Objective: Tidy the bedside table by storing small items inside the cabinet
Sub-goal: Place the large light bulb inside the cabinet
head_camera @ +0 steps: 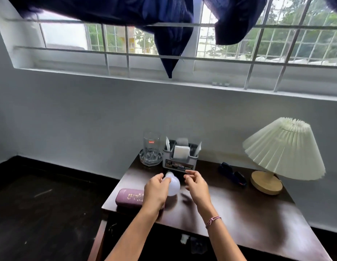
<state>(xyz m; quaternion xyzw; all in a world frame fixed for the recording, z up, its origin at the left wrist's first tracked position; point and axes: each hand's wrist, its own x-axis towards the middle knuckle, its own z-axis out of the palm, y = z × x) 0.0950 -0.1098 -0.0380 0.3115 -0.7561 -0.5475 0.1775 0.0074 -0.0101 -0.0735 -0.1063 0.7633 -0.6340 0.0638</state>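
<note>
Two hands work over the near-left part of the dark bedside table [248, 213], and you have only the head view to go on. Most of the tabletop's near and right area is bare wood, so that is where your open room lies. The left edge runs close beside the pink case [129, 197], which lies flat near the front-left corner. Along the back edge, against the wall, stand a glass mug [151, 146] on a glass dish [150, 159] and, just right of it, a grey organizer box [180, 159] with white papers in it. A dark blue object [232, 175] lies further right, near the wooden base of the pleated lamp [282, 147] in the back-right corner. Below the front edge, the cabinet space is dark, with a few small things you cannot make out.

Your left hand [156, 191] is curled around a white light bulb [173, 184], fingers wrapped on its left side, holding it just above the wood in front of the organizer. Your right hand [196, 185] is half open just beside the bulb, fingers loosely bent, thumb and forefinger apart; you cannot tell whether it touches the bulb. A braided bracelet [212, 221] sits on the right wrist.
</note>
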